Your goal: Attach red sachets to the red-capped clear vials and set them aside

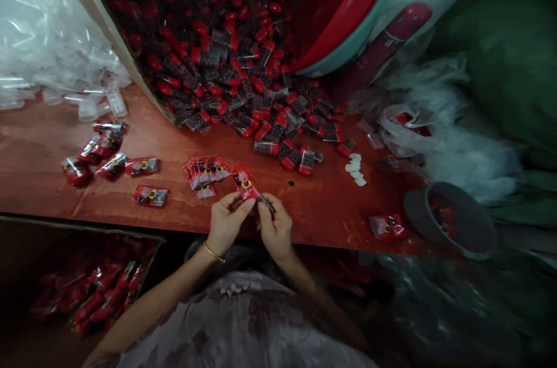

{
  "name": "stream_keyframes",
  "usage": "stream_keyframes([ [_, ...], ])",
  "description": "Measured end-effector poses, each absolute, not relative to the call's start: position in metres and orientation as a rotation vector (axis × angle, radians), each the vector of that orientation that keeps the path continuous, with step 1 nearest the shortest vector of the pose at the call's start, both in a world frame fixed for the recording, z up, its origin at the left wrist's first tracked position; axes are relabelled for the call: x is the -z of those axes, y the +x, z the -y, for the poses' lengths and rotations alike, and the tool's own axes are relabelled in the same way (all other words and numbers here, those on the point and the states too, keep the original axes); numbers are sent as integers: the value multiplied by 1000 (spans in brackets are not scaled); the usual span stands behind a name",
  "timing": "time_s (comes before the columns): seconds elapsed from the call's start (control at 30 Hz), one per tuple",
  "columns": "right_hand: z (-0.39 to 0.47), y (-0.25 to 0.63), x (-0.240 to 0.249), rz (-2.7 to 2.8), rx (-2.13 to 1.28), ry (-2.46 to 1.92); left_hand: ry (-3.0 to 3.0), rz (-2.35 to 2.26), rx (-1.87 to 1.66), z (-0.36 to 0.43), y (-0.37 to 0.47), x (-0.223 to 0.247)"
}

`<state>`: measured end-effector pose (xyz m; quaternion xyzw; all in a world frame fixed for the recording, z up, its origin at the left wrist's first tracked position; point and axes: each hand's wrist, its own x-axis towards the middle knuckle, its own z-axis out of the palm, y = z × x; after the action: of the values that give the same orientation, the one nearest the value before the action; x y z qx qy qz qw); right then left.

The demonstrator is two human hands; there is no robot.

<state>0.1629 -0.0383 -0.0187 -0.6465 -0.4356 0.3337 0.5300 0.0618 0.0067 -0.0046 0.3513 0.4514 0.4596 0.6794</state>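
Note:
My left hand (226,222) and my right hand (275,230) meet at the near edge of the red-brown table (322,205). Together they hold a small red printed packet (244,181) that sticks up and away from my fingers; the left thumb pinches its lower end, the right fingers grip a thin dark piece beside it. A gold bangle sits on my left wrist. Just beyond my hands lies a fanned stack of the same red packets (205,170).
A big heap of clear tubes with red caps (243,83) spills from a box. Filled packets (102,153) lie left, white caps (355,169) right. A red basin (339,8), clear plastic pieces (47,49), a dark bowl (450,218) and a box of packets (100,292) surround me.

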Motion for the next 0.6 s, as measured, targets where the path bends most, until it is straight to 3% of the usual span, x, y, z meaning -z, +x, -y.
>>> stream_keyframes([
  [0.07, 38, 161, 20, 1066, -701, -1561, 713, -1019, -1086, -5, 64, 4],
  [0.27, 34, 160, 15, 950, -1021, -1431, 777, -988, -1001, -14, 59, -2],
  [0.6, 33, 163, 12, 932, -1019, -1418, 872, -981, -973, -19, 57, -4],
])
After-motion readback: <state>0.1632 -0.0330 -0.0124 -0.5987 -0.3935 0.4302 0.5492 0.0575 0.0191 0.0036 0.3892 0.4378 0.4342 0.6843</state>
